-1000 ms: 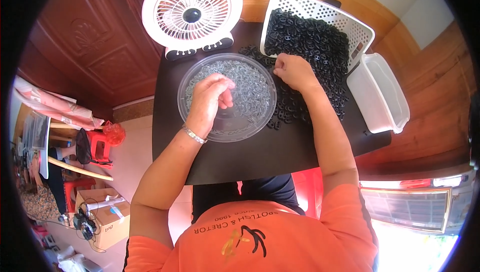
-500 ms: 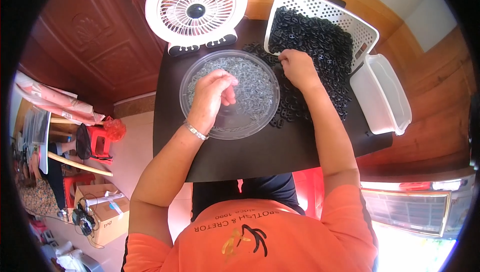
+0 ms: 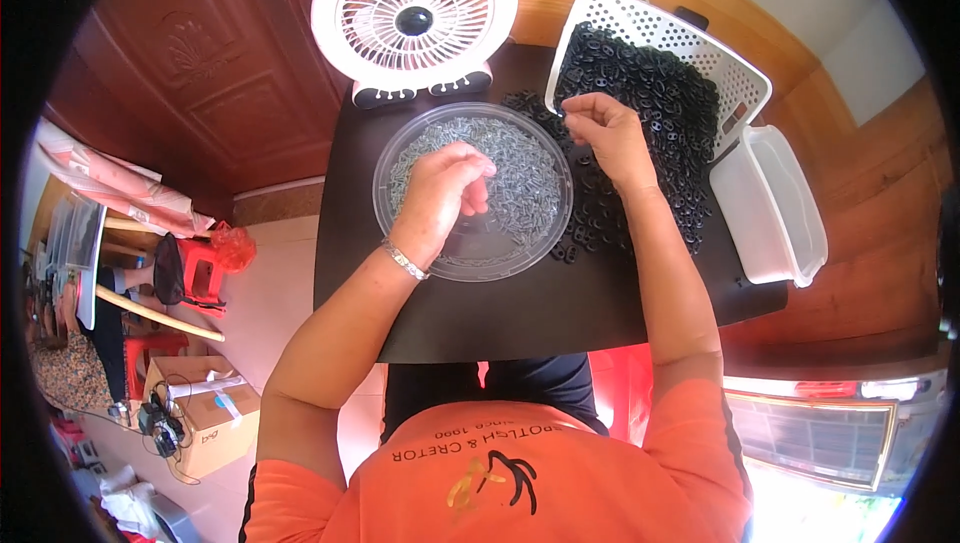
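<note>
Left hand (image 3: 447,193): over the round clear tray (image 3: 475,244), fingers curled, thumb near the index finger. Grip looks narrow; can't tell if anything is inside the curl. Metal band (image 3: 404,259) on that wrist.

Right hand (image 3: 610,138): at the near left corner of the white perforated basket (image 3: 725,68), above the black pieces (image 3: 645,83). Thumb and index finger narrow at the tips, a small dark bit showing right there. Can't tell if it's pinched or lying behind them.

Black pieces: small flat links with holes, heaped in the basket and spread over the dark table (image 3: 480,328) as far as the tray's right side. Small clear pieces (image 3: 530,183): loose in the tray, thick across its back and right, sparse at the near side where the bottom shows.

Around: white fan (image 3: 414,21) behind the tray, toward the left. White bin (image 3: 760,208) at the table's right edge, just beside the basket. Cardboard box (image 3: 215,428) and red stool (image 3: 203,271) on the floor to the left, well apart from the table.
</note>
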Demonstrator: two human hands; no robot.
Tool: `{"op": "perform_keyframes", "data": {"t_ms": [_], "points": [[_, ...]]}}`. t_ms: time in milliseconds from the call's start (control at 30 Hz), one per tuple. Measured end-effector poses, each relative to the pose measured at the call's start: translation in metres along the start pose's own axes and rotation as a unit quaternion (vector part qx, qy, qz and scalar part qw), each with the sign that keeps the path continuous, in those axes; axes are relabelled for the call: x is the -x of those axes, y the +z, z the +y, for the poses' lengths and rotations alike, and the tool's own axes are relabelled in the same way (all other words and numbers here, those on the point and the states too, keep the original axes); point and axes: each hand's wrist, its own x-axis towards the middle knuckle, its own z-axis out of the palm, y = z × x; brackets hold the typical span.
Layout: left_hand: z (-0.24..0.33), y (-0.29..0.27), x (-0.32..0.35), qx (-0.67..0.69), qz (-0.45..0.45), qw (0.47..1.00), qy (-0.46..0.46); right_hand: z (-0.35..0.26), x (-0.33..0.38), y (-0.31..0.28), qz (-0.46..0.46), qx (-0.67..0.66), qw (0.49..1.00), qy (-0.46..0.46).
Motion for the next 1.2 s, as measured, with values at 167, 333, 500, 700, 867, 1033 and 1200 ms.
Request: {"op": "perform_keyframes", "data": {"t_ms": [167, 333, 500, 700, 867, 1033, 1200], "points": [[-0.003, 0.000, 0.002, 0.004, -0.020, 1.000, -0.006, -0.028, 0.016, 0.023, -0.109, -0.170, 0.978, 0.048], [-0.001, 0.000, 0.004, 0.097, -0.037, 0.993, -0.062, -0.050, 0.042, 0.051, -0.158, -0.178, 0.971, -0.005], [-0.002, -0.002, 0.001, 0.169, -0.060, 0.979, -0.092, -0.054, 0.046, 0.055, -0.141, -0.033, 0.972, -0.185], [-0.003, -0.003, -0.001, 0.154, -0.061, 0.984, -0.057, -0.061, 0.048, 0.054, -0.161, -0.029, 0.974, -0.156], [0.001, -0.002, 0.001, 0.133, -0.065, 0.988, -0.042, -0.063, 0.052, 0.057, -0.113, 0.036, 0.972, -0.204], [-0.001, -0.002, 0.001, 0.170, -0.075, 0.982, -0.029, -0.058, 0.052, 0.059, -0.071, 0.057, 0.966, -0.244], [-0.001, -0.001, 0.001, 0.187, -0.072, 0.979, -0.028, -0.062, 0.056, 0.064, -0.102, -0.076, 0.985, -0.119]]}}
